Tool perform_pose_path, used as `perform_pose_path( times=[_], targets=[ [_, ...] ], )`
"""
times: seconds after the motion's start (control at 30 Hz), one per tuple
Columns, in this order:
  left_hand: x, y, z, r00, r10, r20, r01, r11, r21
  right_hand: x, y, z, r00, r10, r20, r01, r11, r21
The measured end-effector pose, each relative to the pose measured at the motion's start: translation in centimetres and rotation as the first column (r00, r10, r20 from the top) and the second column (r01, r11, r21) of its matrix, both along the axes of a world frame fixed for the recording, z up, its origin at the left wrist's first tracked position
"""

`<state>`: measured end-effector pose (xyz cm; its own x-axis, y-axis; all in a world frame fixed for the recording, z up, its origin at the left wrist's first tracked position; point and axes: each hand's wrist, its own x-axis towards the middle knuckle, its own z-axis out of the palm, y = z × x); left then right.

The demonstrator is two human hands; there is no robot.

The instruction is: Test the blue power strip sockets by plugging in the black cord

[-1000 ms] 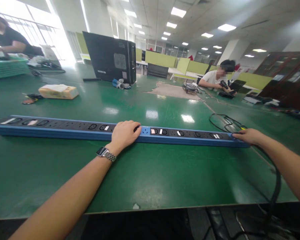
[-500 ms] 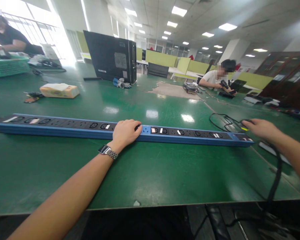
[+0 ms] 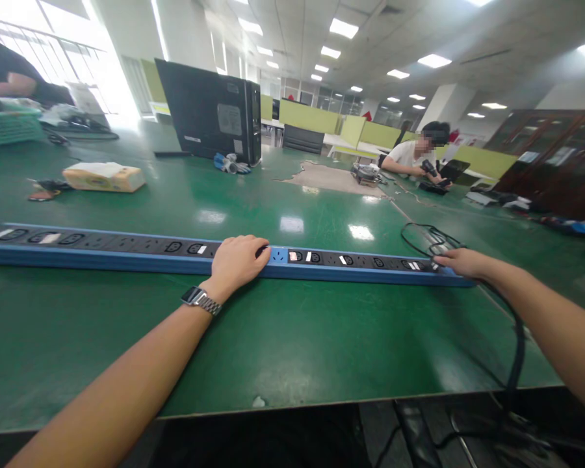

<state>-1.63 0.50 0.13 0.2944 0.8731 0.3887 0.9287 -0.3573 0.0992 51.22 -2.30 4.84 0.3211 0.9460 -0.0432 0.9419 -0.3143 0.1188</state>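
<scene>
A long blue power strip point(image 3: 127, 250) with black sockets lies across the green table point(image 3: 292, 344) in front of me. My left hand point(image 3: 236, 260), with a metal watch point(image 3: 201, 300) on its wrist, rests on the strip's middle, fingers curled over the top. At the strip's right end my right hand point(image 3: 461, 262) grips the end piece, where a thick black cable point(image 3: 517, 351) leaves and drops over the table's near edge.
A loop of thin black cable point(image 3: 424, 237) lies behind the strip's right end. Farther back stand a black computer tower point(image 3: 209, 117), a tissue pack point(image 3: 102, 177) and a green basket point(image 3: 7, 127). One person point(image 3: 414, 156) sits at the far right, another point(image 3: 4, 68) at the far left.
My right hand left the strip's end, reached toward the cable loop behind it, and has come back onto the end. The left hand has stayed on the strip.
</scene>
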Motion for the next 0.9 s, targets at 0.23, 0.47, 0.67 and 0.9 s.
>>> perform_pose_path(
  times=[0.23, 0.47, 0.67, 0.9],
  targets=[
    [0.0, 0.0, -0.1, 1.0, -0.003, 0.0, 0.003, 1.0, 0.023, -0.3, -1.4, -3.1, 0.993, -0.067, 0.097, 0.07, 0.997, -0.029],
    [0.1, -0.1, 0.0, 1.0, 0.012, 0.002, -0.012, 1.0, 0.017, 0.1, -0.5, -1.0, 0.999, 0.041, 0.027, -0.036, 0.99, -0.139],
    [0.2, 0.1, -0.3, 1.0, 0.028, 0.003, -0.028, 0.999, 0.017, -1.6, -1.3, 2.1, 0.998, -0.061, 0.009, 0.061, 0.998, 0.014],
    [0.3, 0.0, -0.1, 0.999, 0.016, 0.035, -0.016, 1.0, -0.002, -9.8, -1.8, 3.8, 0.964, 0.065, -0.259, -0.102, 0.986, -0.13]
  ],
)
